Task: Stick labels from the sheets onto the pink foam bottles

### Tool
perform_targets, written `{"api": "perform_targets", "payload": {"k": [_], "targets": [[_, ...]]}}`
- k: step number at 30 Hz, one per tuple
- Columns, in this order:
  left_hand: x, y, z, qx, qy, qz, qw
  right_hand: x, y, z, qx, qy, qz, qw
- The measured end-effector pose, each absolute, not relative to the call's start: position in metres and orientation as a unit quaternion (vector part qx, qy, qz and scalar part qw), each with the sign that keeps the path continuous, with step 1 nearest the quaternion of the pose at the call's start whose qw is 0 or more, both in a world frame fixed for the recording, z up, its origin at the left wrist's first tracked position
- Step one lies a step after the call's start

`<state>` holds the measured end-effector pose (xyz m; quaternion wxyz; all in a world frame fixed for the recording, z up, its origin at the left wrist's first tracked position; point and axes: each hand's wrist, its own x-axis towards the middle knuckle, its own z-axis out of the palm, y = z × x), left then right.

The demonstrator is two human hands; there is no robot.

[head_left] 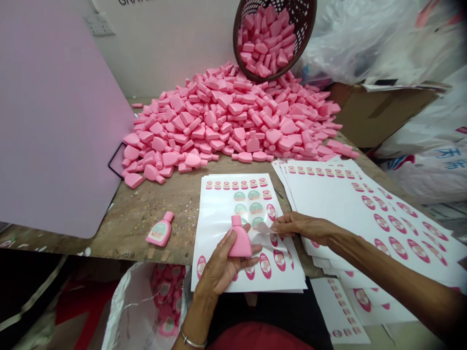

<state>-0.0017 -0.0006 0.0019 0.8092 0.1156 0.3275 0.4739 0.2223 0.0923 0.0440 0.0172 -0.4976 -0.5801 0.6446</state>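
Note:
My left hand (pixel 219 270) holds a small plain pink plastic bottle (pixel 241 243) upright between thumb and fingers, above a sheet of stickers (pixel 219 223). To its right, my right hand (pixel 290 224) pinches a thin pale peeled piece of the sticker sheet (pixel 265 227). Whether that piece is a loose sticker or still joined to the sheet, I cannot tell. Green, pink oval and small heart stickers show on the sheet, partly hidden by my hands. Left of it lies a pink bottle with a green label (pixel 160 230).
A large heap of pink bottles (pixel 219 116) covers the back of the table. A brown basket (pixel 239 58) lies tipped over it with more bottles. Further sticker sheets (pixel 321 204) overlap at right. Below the edge stands a white sack (pixel 126 301) of labelled bottles. A pink board (pixel 62 121) stands left.

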Motion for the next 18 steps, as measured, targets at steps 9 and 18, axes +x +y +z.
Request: {"api": "perform_targets", "payload": {"k": [9, 18], "targets": [[-0.002, -0.001, 0.000, 0.121, 0.327, 0.471, 0.810, 0.224, 0.077, 0.036, -0.475, -0.627, 0.613, 0.068], [-0.003, 0.001, 0.002, 0.101, 0.332, 0.475, 0.809, 0.238, 0.080, 0.042, -0.489, -0.581, 0.647, 0.076]]}}
